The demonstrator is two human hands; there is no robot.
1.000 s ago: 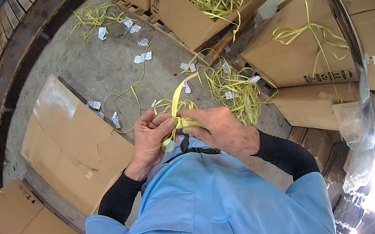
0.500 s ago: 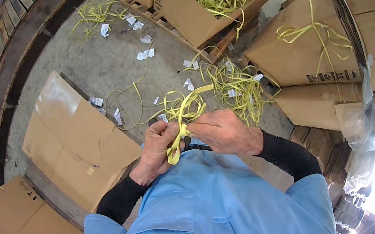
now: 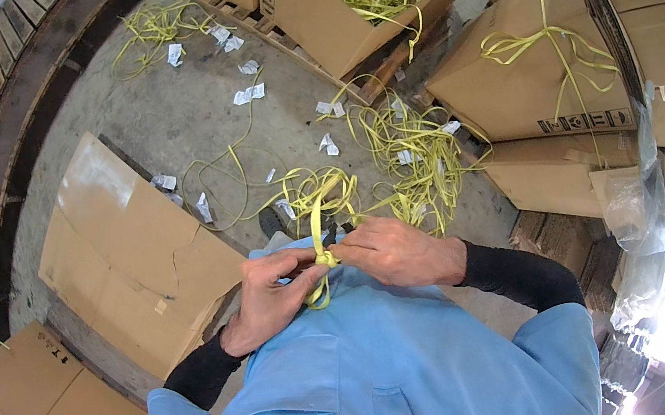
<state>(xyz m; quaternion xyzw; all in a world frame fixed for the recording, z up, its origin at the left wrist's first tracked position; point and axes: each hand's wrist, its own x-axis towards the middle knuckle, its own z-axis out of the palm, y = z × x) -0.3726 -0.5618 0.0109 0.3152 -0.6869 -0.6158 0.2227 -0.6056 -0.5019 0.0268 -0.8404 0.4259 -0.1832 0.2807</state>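
Observation:
A knotted piece of yellow strap (image 3: 316, 221) is held close in front of my blue shirt. My left hand (image 3: 268, 297) pinches it at the left of the knot, thumb and forefinger pressed on the strap. From the right, the fingers of my right hand (image 3: 396, 251) close on the same knot; their tips are partly hidden. One strap end stands up above the knot, and a small loop hangs below it. On the floor just beyond my hands lies a loose tangle of the same yellow strap (image 3: 320, 187).
A larger strap heap (image 3: 421, 156) lies to the right, among scattered white paper scraps (image 3: 248, 94). At the back, an open cardboard box (image 3: 318, 23) on a pallet is filled with strap. A flat cardboard sheet (image 3: 127, 252) lies left; big cartons (image 3: 523, 76) stand right.
Both hands have come slightly nearer my body with the knot. My left hand has turned, its fingers now folded over toward the knot, and the upper strap end points straighter up.

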